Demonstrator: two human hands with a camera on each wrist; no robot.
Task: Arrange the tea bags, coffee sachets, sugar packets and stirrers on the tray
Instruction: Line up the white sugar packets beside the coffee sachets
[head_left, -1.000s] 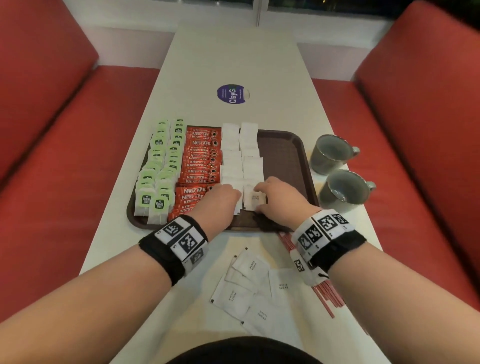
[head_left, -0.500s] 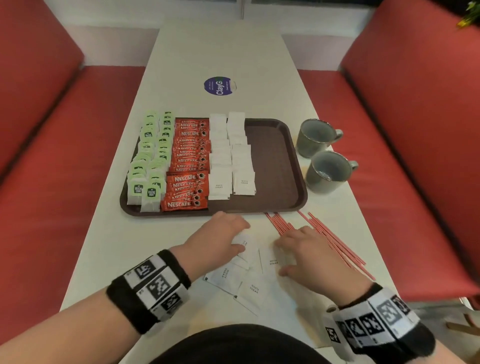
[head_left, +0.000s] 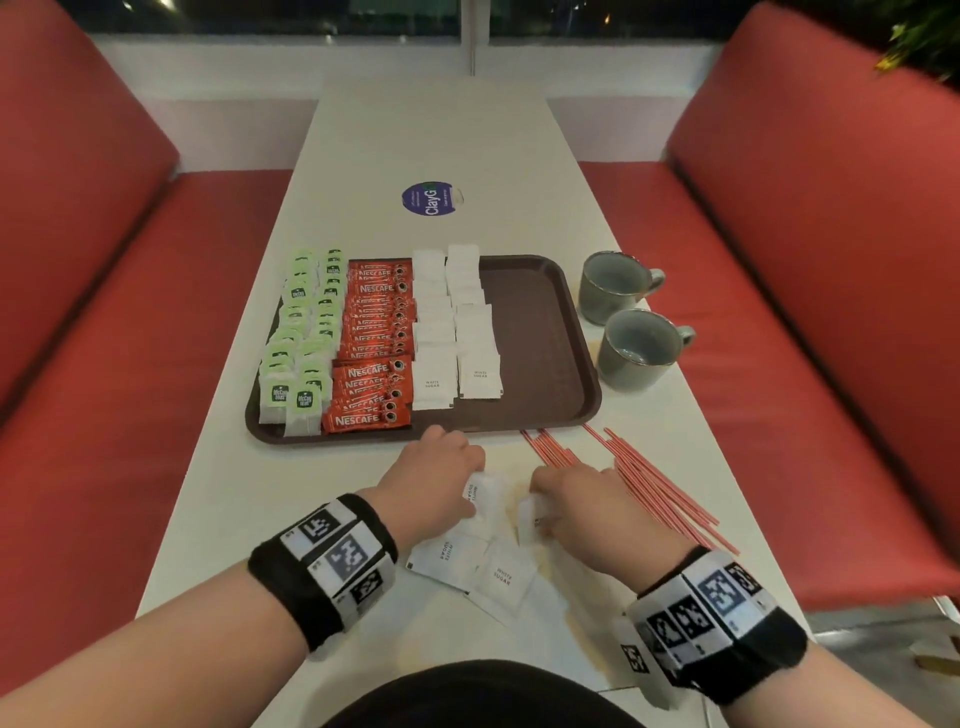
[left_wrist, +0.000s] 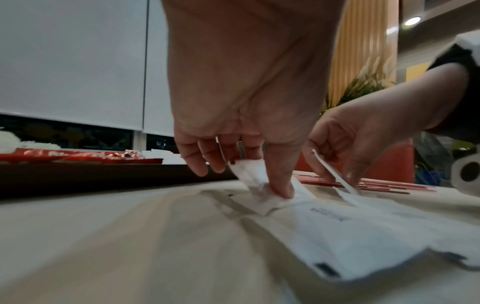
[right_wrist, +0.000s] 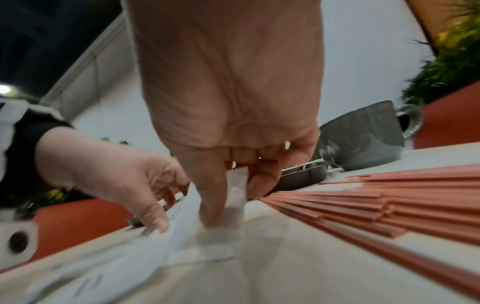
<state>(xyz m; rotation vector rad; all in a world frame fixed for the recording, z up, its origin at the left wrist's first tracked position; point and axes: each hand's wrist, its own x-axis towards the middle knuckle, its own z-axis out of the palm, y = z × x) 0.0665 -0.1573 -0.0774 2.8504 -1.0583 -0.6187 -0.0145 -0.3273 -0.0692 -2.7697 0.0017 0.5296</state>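
A brown tray (head_left: 540, 332) holds rows of green tea bags (head_left: 304, 338), red coffee sachets (head_left: 376, 343) and white sugar packets (head_left: 457, 332). Several loose sugar packets (head_left: 485, 569) lie on the table in front of it. My left hand (head_left: 441, 480) pinches one white packet (left_wrist: 255, 179) between thumb and fingers and tilts it up. Just to its right, my right hand (head_left: 576, 499) pinches another white packet (right_wrist: 235, 197) held upright on the table. Red stirrers (head_left: 644, 480) fan out on the table to the right of my right hand.
Two grey mugs (head_left: 631, 319) stand on the table right of the tray. A round purple sticker (head_left: 428, 199) sits further up the white table (head_left: 441, 130). Red bench seats (head_left: 831, 260) run along both sides. The tray's right third is bare.
Both hands pulled back from the tray's front edge to the loose packets near me. Each has now picked up a sugar packet from the pile.
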